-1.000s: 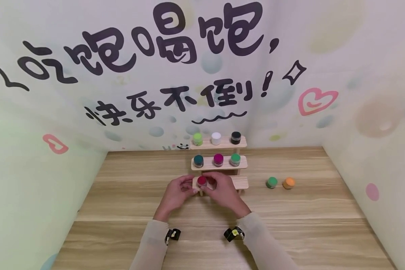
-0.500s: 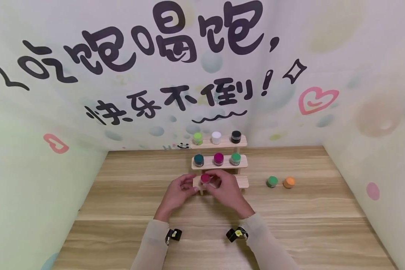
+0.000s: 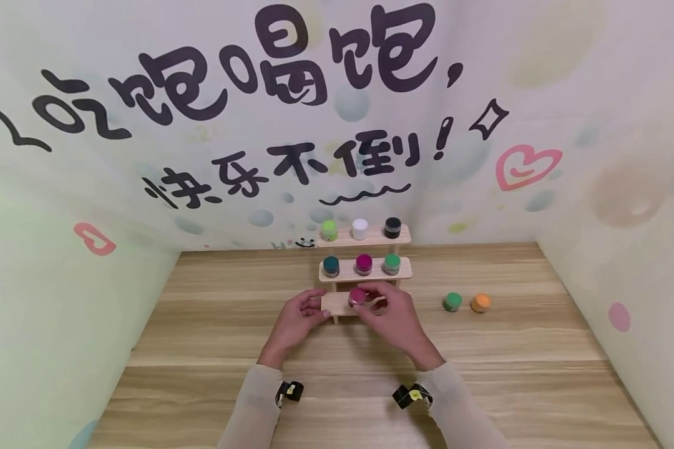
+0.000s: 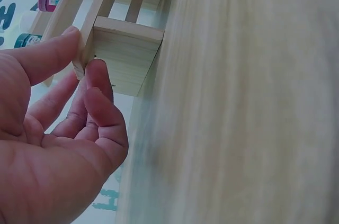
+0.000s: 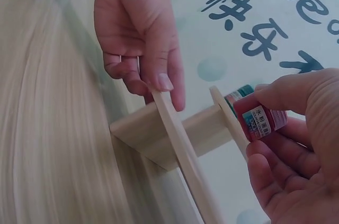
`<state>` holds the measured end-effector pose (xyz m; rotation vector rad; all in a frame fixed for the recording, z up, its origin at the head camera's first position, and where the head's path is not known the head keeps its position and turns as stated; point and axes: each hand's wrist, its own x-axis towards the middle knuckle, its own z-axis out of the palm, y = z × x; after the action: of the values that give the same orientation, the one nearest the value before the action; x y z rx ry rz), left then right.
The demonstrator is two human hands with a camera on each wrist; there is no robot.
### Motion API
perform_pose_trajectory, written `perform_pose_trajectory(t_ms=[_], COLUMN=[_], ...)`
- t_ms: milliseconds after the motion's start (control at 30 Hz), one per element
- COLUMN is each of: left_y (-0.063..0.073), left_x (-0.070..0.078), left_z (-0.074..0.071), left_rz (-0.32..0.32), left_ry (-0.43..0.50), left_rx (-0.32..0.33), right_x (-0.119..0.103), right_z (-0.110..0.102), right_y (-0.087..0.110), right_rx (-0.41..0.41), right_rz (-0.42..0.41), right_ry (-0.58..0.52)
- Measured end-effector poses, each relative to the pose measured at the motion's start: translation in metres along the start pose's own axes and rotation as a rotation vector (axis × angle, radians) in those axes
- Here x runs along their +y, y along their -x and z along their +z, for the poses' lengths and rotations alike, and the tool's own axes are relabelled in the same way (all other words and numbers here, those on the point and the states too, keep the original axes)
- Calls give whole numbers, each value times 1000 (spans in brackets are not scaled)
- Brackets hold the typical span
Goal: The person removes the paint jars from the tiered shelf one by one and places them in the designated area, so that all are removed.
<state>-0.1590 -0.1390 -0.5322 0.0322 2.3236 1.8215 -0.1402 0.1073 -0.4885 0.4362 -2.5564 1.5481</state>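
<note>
My right hand [image 3: 395, 318] pinches a small red paint jar [image 3: 357, 297] between thumb and fingers. In the right wrist view, the held jar's printed label [image 5: 259, 121] faces the camera, and the jar appears raised above the lowest shelf. With thumb above and fingers below, my left hand [image 3: 294, 321] grips the left end of that lowest shelf of a three-tier wooden stand [image 3: 334, 304]. The left wrist view has the thumb [image 4: 66, 44] against the shelf edge. The shelf's right part is largely behind my right hand in the head view.
The middle shelf bears teal [image 3: 331, 266], magenta [image 3: 364, 264] and green [image 3: 392, 264] jars. Light green [image 3: 329, 229], white [image 3: 360, 229] and black [image 3: 392, 227] ones stand on top. Right of the stand, a green jar [image 3: 452, 302] and an orange jar [image 3: 480, 303] sit on the table.
My right hand has moved to the right with the red paint jar, from the lowest shelf's left end toward its middle. The left hand has stayed at the shelf's end.
</note>
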Motion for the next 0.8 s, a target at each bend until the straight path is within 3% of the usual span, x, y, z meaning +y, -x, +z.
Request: perform_pose_trajectory(t_ms=[433,800], left_y=[2,-1], left_x=[-3,-2], left_z=[-2,-2], left_rz=[-29,-12], left_ry=[-9,6], left_rx=[-9,-14], right_x=[15,31], right_z=[-32,-74], right_y=[17,24], right_rx=[74,163], right_rz=[-5,61], right_ry=[30,53])
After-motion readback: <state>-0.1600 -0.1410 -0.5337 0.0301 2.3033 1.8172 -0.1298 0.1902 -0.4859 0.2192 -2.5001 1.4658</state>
